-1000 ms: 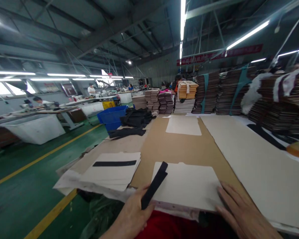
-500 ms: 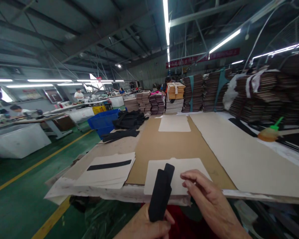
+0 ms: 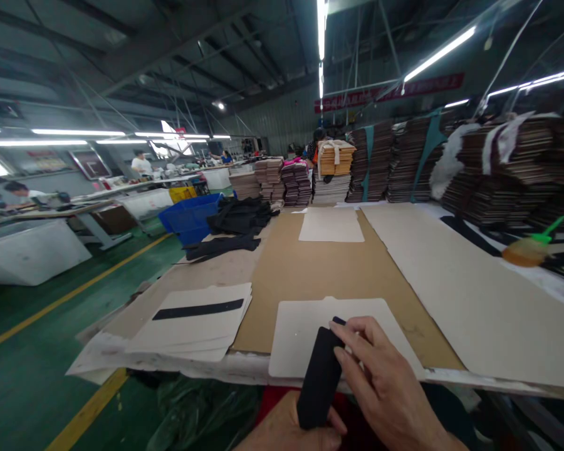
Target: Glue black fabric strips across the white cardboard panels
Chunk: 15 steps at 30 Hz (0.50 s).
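My left hand (image 3: 286, 429) is closed around the lower end of some black strips (image 3: 318, 379) with rounded corners, held upright above the table's front edge. My right hand (image 3: 385, 382) has its thumb and fingers at the upper right edge of these strips, pinching the one that sticks out behind. Behind the strips, a cream board (image 3: 294, 335) with rounded corners and a small tab lies flat on the table. To its left is a small pile of similar boards (image 3: 188, 341), with a single black strip (image 3: 197, 311) laid across the top one.
A third cream board (image 3: 331, 225) lies farther back on the brown table sheet (image 3: 305, 269). Black pieces (image 3: 239, 216) are heaped beside a blue bin (image 3: 188, 219). Tall stacks of brown panels (image 3: 489, 188) line the back right, near a bottle with a green nozzle (image 3: 526, 250).
My right hand has moved left and taken hold of the rear strip's upper edge. My left hand and the strips have shifted slightly right and down in the view.
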Each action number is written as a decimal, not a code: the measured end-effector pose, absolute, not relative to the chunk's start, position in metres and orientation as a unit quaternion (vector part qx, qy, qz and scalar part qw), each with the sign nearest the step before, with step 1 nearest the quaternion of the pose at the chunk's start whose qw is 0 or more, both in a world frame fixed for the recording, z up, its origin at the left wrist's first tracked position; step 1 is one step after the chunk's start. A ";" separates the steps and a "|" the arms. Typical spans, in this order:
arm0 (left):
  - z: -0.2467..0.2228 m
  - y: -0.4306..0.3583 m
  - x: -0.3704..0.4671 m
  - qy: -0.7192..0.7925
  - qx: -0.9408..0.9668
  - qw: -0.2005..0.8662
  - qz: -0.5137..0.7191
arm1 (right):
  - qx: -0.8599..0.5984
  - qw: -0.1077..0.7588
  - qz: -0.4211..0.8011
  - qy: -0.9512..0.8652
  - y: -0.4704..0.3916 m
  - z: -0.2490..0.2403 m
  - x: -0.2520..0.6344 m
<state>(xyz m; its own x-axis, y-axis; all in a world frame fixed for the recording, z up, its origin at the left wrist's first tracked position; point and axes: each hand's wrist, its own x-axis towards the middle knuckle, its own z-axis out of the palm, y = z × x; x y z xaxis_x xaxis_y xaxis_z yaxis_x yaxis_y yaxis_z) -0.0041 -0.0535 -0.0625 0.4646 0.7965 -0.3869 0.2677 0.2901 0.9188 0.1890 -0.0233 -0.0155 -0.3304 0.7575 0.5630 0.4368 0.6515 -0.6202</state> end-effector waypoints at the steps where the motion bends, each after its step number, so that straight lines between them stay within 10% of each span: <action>1: -0.062 -0.052 -0.002 0.479 0.557 0.646 0.209 | -0.375 0.433 0.153 -0.805 -0.021 -0.018 0.188; 7: -0.050 -0.050 0.010 0.477 0.540 0.654 0.229 | -0.373 0.444 0.047 -0.813 -0.021 -0.023 0.189; 15: -0.045 -0.054 -0.010 0.461 0.484 0.709 0.225 | -0.435 0.517 0.503 -0.539 -0.023 -0.020 0.205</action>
